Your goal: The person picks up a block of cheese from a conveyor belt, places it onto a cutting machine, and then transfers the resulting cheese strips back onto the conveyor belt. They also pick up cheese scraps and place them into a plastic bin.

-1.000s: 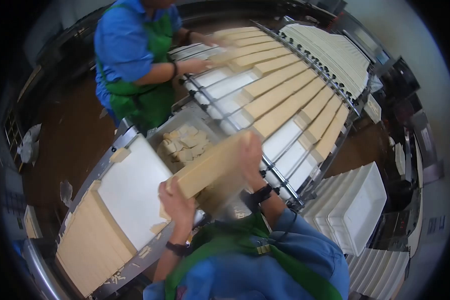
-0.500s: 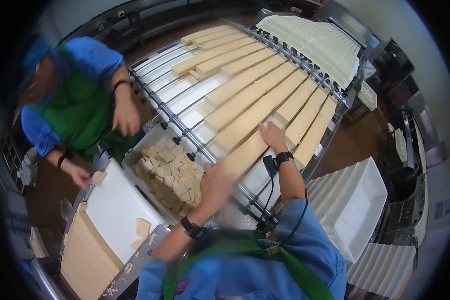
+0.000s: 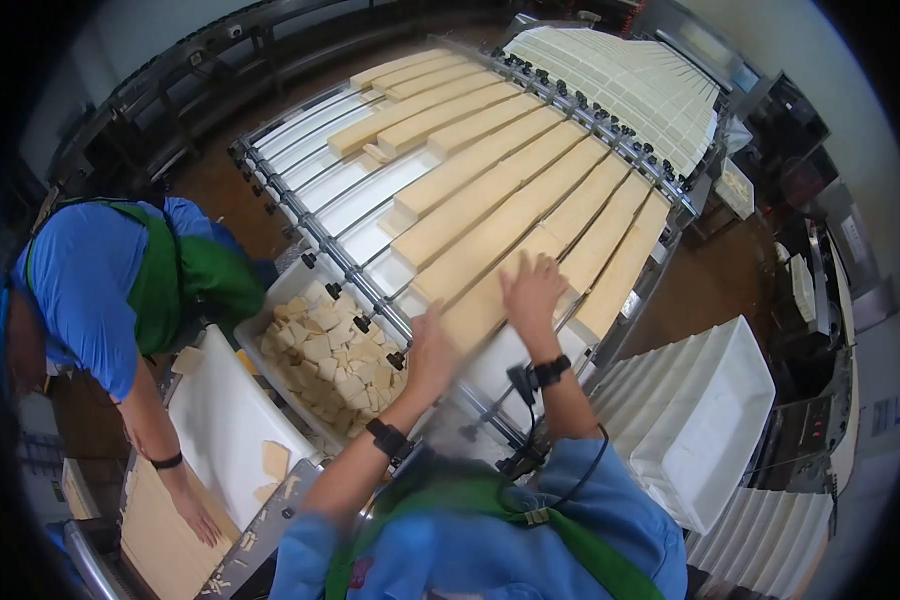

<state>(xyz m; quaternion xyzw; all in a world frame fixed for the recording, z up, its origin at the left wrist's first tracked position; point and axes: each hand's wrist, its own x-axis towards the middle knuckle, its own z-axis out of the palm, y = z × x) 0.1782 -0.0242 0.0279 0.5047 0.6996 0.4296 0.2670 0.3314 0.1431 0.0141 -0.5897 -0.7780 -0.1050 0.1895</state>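
Long pale-beige blocks (image 3: 510, 205) lie side by side in the rod-divided lanes of a slanted white rack (image 3: 370, 235). My left hand (image 3: 431, 352), slightly blurred, rests with extended fingers against the left side of the nearest block (image 3: 482, 312), close to its lower end. On that block's right side, my right hand (image 3: 533, 297) is spread, its fingertips on the upper edge. The block lies between my two hands.
A bin (image 3: 322, 352) of loose flat beige pieces stands left of my left hand. A co-worker leans over a white board (image 3: 225, 400), one hand (image 3: 198, 515) on a beige slab (image 3: 165, 540). Stacked white trays (image 3: 705, 430) stand at right.
My right hand has shifted down and left along the block, its fingers now spread. The co-worker has bent forward and reached down to the beige slab.
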